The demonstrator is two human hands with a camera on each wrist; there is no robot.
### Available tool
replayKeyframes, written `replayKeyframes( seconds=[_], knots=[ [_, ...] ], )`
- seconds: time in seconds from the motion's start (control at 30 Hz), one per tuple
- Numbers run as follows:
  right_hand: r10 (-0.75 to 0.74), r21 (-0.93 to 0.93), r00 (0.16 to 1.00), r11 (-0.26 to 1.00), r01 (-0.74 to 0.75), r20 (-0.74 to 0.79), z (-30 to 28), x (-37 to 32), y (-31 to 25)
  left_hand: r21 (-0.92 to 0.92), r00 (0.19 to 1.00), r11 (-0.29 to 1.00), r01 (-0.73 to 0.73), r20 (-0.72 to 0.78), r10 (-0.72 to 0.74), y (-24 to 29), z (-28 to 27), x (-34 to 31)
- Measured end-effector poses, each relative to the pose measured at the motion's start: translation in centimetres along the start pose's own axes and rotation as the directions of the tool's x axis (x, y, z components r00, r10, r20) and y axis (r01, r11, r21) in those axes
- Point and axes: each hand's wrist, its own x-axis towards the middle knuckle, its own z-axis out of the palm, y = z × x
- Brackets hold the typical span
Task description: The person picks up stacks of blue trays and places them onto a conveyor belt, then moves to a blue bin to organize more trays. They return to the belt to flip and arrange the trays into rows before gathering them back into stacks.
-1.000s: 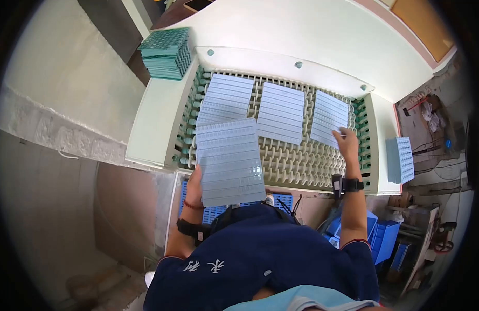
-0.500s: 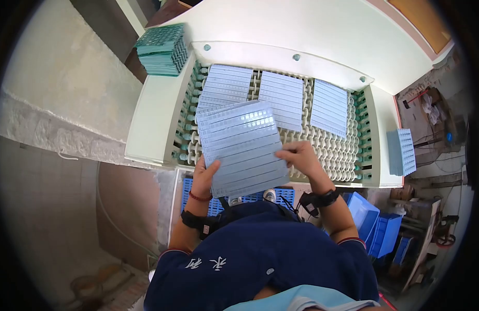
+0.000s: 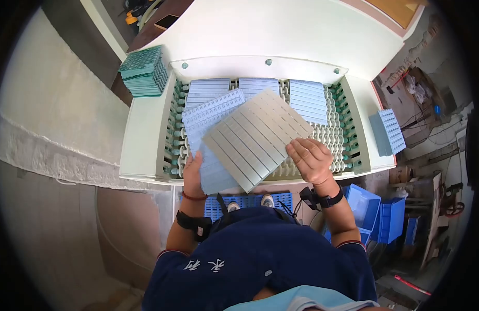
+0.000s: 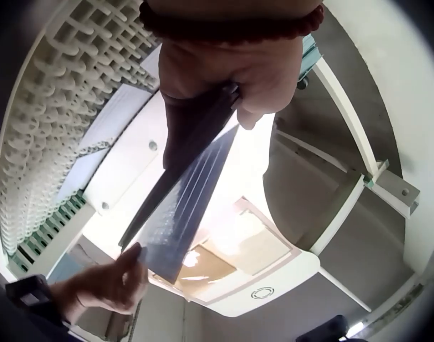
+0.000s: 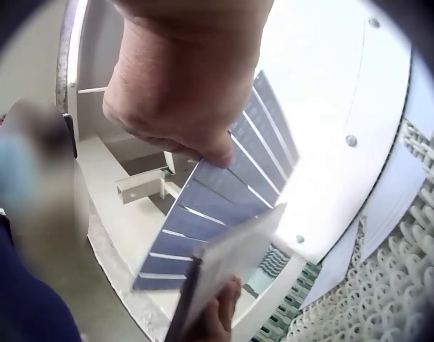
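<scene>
From where I stood, the roller bed dwarfed everything; three pale-blue sheets lay spaced across it, likely to avoid overlap. Near its front edge hung the pile, its side gripped by the left hand, seemingly for support. Over it slanted the slotted panel – pinched narrowly near one corner by the right hand's fingertips, perhaps sparing its face.

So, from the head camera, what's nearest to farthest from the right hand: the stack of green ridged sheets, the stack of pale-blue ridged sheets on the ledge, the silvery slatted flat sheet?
From the right hand:
1. Silvery slatted sheet: pinched in its fingers.
2. Pale-blue stack: on the right ledge.
3. Green stack: across, on the left ledge.
</scene>
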Motion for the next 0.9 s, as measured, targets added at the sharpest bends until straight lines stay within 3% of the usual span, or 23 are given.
replayKeyframes(
  seconds=[0.07,0.13,0.53,0.9],
  knots=[
    [0.012,0.002,1.0,1.0,-0.011,-0.026,-0.2,-0.8,-0.4,-0.027,0.999,0.999,0.019,0.035,-0.018,0.0,0.4,-0.1],
    [0.022,-0.004,0.999,1.0,-0.022,-0.036,-0.8,-0.9,-0.7,0.109,0.99,0.989,-0.097,0.111,0.085,-0.2,0.7,0.2],
    [0.064,-0.015,0.996,0.998,-0.065,-0.057,-2.2,-2.8,-1.4,0.329,0.962,0.911,-0.25,0.186,0.198,-0.8,2.6,-0.4],
    [0.134,0.016,0.991,0.991,-0.133,-0.019,-3.4,-3.3,-1.6,0.322,0.957,0.912,-0.254,0.223,0.187,-1.1,3.7,-1.0]
  ],
)
